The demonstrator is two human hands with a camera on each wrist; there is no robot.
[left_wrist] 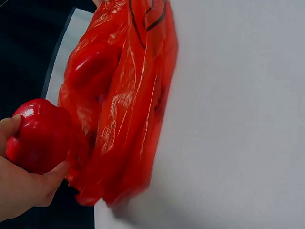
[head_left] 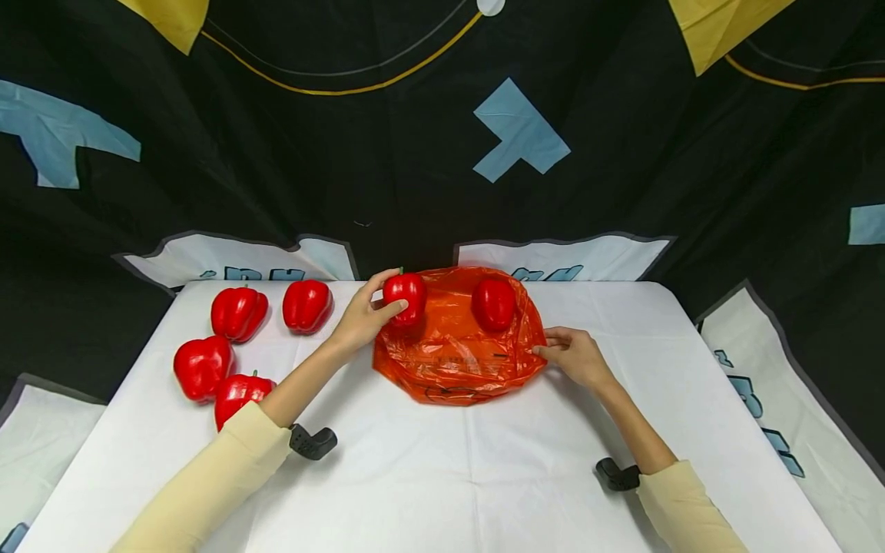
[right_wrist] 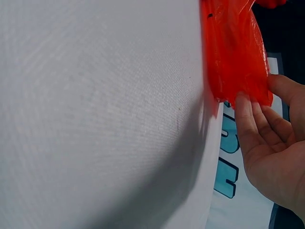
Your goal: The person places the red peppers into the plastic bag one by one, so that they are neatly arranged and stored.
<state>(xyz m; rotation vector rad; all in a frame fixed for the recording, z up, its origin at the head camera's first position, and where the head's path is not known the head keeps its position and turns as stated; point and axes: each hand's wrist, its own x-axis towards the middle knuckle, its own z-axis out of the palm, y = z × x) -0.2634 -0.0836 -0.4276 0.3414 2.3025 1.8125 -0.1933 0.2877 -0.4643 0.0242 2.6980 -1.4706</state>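
Note:
In the head view an orange-red plastic bag (head_left: pixel 449 369) lies open at the table's far middle, one red bell pepper (head_left: pixel 494 305) inside it. My left hand (head_left: pixel 365 315) grips another red pepper (head_left: pixel 406 298) over the bag's left edge. The left wrist view has the thumb and a finger on that pepper (left_wrist: pixel 40 138), beside the bag (left_wrist: pixel 128 105). With thumb and fingers, my right hand (head_left: pixel 575 356) pinches the bag's right rim; the right wrist view shows this hand (right_wrist: pixel 274 143) at the bag's edge (right_wrist: pixel 238 57).
Several red peppers lie on the white-covered table (head_left: pixel 415 491) at the left, among them one at the back (head_left: pixel 307 306) and one farther left (head_left: pixel 203 369). The left forearm passes over the nearest one's edge. A dark patterned cloth (head_left: pixel 346 169) hangs behind the table.

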